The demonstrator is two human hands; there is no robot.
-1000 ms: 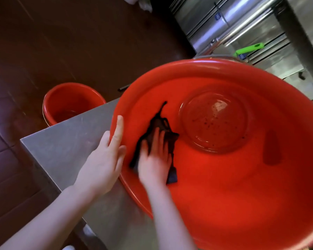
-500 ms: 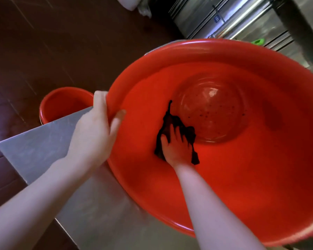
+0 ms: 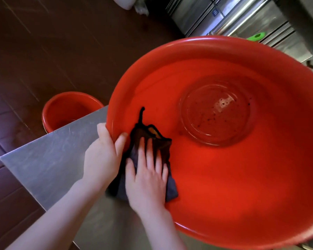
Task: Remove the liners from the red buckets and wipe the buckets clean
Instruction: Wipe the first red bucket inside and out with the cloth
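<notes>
Fingers (image 3: pixel 149 152) of my right hand (image 3: pixel 146 179) lie flat and slightly spread, pressing a dark cloth (image 3: pixel 163 147) onto the inner wall of the big red bucket (image 3: pixel 224 186). They aren't curled round it, just pads and palm on top. The cloth bunches past the fingertips with a thin tail poking up, and its near end hangs out over the rim by my wrist.

Just left of those fingers, my left hand (image 3: pixel 101 156) grips the rim, thumb hooked inside and the rest wrapped over from outside. I can't tell if the thumb touches the cloth.

The bucket is tipped mouth-toward-me on the bench (image 3: pixel 49 156). Beyond the fingertips and to the right, the round bucket bottom (image 3: pixel 219 110) shows dark specks, so I judge it unwiped. No liner is visible inside, so that step looks done for this one.

Handling guess: thin moulded plastic, light for its bulk, with a springy wall and a smooth, probably slick surface. The rolled rim is the place to hold. The cloth is limp and needs flat pressure. Tipped like this, the bucket could roll if the rim grip slackens.

Further left past my left hand, a small red bucket (image 3: pixel 70 109) stands on the floor (image 3: pixel 43 51). Its inside is too dim to tell about a liner. Steel cabinets (image 3: pixel 224 15) stand far beyond.
</notes>
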